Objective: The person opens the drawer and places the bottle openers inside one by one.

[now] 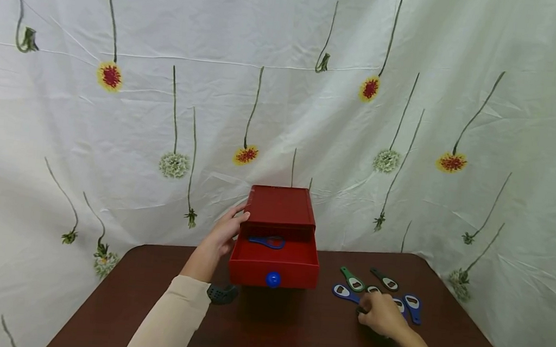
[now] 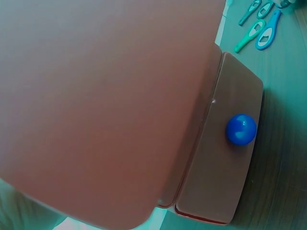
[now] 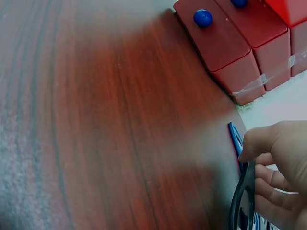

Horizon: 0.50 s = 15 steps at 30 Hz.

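Currently pinching a black bottle opener (image 3: 248,186) in the right hand (image 1: 381,314), beside other openers (image 1: 354,282) on the tabletop (image 1: 105,312); resting the left hand (image 1: 223,233), relaxed, against the red drawer box (image 1: 281,205) at its right.

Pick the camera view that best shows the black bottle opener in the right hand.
The right wrist view: it shows the black bottle opener close up, pinched in the right hand, though the frame cuts it off. In the head view the hand hides all but a dark bit. In the left wrist view I cannot make it out.
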Each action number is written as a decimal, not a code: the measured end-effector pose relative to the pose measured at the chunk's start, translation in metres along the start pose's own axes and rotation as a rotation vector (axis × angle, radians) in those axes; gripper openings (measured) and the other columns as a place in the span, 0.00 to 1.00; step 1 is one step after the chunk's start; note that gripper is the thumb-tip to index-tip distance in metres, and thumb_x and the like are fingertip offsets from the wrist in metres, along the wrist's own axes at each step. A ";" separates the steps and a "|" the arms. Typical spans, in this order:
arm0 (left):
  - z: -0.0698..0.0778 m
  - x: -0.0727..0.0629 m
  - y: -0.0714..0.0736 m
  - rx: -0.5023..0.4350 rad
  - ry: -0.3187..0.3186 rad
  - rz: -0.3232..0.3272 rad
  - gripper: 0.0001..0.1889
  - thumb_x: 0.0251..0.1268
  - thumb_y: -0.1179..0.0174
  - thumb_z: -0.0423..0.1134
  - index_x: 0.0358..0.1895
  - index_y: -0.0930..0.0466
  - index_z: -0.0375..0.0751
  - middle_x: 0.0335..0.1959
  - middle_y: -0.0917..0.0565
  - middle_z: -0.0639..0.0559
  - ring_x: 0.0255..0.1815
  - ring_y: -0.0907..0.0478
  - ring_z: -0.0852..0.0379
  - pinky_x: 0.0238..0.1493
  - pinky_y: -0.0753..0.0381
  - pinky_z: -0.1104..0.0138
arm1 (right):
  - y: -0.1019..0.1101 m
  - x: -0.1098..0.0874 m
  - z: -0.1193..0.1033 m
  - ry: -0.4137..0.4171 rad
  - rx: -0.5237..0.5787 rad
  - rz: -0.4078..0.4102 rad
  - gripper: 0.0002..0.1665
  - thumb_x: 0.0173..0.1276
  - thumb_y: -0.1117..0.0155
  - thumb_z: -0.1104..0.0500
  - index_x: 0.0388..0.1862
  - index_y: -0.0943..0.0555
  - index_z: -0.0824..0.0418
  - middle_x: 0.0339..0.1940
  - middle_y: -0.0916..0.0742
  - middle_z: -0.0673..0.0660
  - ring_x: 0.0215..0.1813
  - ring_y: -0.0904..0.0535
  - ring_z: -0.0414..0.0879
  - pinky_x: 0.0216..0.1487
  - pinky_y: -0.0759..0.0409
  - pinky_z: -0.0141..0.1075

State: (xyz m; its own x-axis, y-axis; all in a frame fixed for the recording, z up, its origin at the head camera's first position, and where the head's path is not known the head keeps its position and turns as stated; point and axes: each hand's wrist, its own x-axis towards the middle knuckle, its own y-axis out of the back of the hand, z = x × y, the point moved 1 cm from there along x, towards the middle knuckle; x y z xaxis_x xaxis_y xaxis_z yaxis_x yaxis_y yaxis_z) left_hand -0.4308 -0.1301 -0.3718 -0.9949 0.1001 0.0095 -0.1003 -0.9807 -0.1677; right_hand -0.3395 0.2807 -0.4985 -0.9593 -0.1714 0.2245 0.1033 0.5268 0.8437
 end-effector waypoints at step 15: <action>0.002 0.000 -0.001 0.003 0.004 -0.001 0.29 0.85 0.50 0.42 0.82 0.43 0.48 0.73 0.30 0.36 0.71 0.32 0.38 0.67 0.34 0.39 | 0.015 0.011 -0.009 0.230 0.141 -0.021 0.09 0.58 0.23 0.66 0.38 0.11 0.63 0.31 0.14 0.45 0.33 0.19 0.38 0.34 0.20 0.36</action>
State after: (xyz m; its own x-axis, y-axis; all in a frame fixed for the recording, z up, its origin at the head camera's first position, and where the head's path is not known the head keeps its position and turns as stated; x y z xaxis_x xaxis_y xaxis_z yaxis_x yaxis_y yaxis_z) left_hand -0.4311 -0.1299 -0.3695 -0.9948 0.1019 0.0060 -0.1015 -0.9812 -0.1642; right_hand -0.3459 0.2790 -0.4790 -0.8743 -0.3594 0.3263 0.0313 0.6291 0.7767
